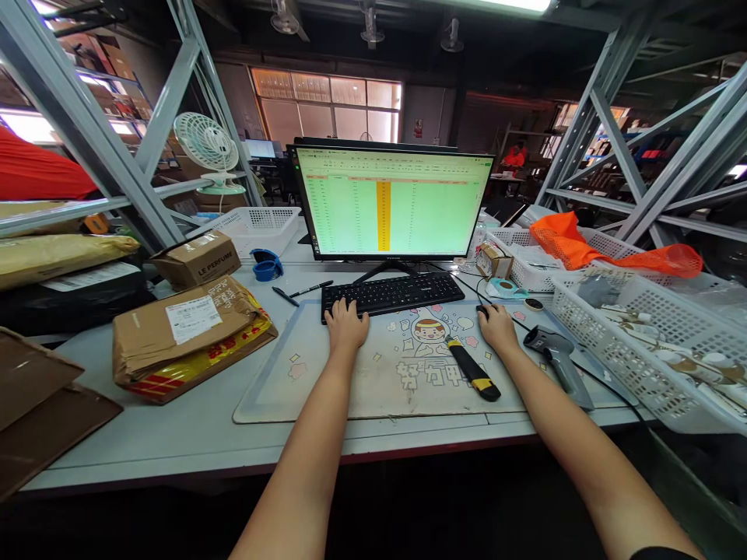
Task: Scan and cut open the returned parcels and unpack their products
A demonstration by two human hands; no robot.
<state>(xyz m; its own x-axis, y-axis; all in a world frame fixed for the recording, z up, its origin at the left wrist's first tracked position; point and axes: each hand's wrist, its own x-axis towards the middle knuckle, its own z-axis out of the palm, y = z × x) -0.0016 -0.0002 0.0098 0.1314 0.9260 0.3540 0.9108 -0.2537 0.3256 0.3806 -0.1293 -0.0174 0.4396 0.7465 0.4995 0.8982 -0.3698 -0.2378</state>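
My left hand (345,324) rests on the left end of a black keyboard (392,293), fingers bent down onto the keys. My right hand (496,325) is cupped over a dark mouse (482,309) at the right of the keyboard. Both lie on a pale desk mat (385,365) with a cartoon print. Behind the keyboard stands a monitor (392,201) showing a green spreadsheet with an orange column. A black and yellow utility knife (472,370) lies on the mat between my arms.
A grey barcode scanner (559,359) lies right of my right hand. White baskets (645,342) line the right side, one under an orange mesh bag (572,241). Parcels (187,336), a cardboard box (197,258), blue tape dispenser (267,266), pens (303,292) and fan (208,148) stand left.
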